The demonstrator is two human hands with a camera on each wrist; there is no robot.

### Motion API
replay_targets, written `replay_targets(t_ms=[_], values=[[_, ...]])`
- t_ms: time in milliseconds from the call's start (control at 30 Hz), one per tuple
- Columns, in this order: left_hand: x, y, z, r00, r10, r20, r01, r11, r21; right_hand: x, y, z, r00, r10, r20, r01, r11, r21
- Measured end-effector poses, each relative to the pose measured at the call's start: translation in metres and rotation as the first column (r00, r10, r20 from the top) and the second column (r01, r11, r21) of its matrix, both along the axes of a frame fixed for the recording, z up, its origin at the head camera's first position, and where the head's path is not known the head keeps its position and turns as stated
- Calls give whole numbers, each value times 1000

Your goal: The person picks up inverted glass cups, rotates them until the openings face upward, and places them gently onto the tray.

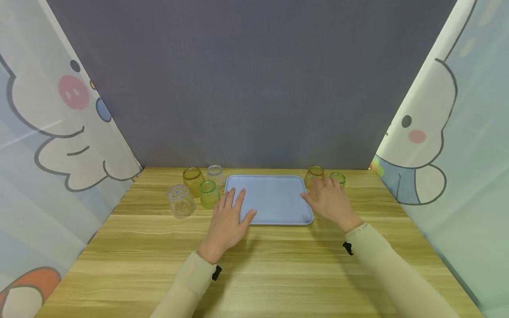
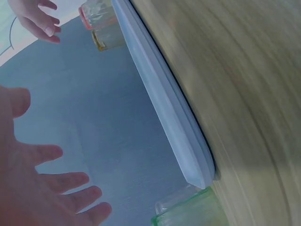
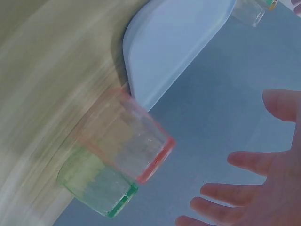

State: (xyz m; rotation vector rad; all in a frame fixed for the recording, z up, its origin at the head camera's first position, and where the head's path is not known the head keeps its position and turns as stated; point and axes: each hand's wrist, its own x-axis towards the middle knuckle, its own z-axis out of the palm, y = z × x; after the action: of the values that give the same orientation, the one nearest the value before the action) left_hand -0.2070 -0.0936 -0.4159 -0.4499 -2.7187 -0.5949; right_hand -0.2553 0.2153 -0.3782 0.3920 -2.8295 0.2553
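Note:
A pale blue rectangular tray lies on the table. My left hand is over its near left corner with fingers spread and nothing in its grasp. Just left of the tray stand a green glass, an amber glass and two clear glasses, one behind and one nearer. Past the tray's right edge, my right hand hovers with fingers extended. It partly covers an amber glass and a green glass. The right wrist view also shows a pink-rimmed glass, hidden by the hand from above.
The wood-grain table stretches toward me. A dark grey panel rises along its back edge, and cartoon-printed curtains hang at the left and right.

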Motion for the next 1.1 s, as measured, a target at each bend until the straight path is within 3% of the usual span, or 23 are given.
replay_targets(t_ms=[267, 433, 633, 767, 967, 1100], values=[[-6, 3, -4, 993, -8, -114, 18, 996, 85, -13, 11, 1, 997, -39, 63, 39, 999, -10], [-12, 4, -5, 993, -6, -120, 23, 990, 141, -21, 14, 3, 995, -46, 87, 49, 998, -29], [-16, 5, -3, 998, -20, -62, 34, 971, 235, -28, 17, 5, 989, -22, 144, 29, 998, -50], [-18, 9, -1, 999, -49, 14, 42, 949, 313, -31, 18, 7, 983, -24, 182, 31, 999, -35], [-19, 14, 2, 984, -71, 164, -2, 912, 409, -36, 20, 7, 967, -32, 253, 37, 999, -17], [-18, 15, 5, 976, -90, 197, -10, 889, 457, -38, 21, 8, 957, -45, 288, 57, 998, -30]])
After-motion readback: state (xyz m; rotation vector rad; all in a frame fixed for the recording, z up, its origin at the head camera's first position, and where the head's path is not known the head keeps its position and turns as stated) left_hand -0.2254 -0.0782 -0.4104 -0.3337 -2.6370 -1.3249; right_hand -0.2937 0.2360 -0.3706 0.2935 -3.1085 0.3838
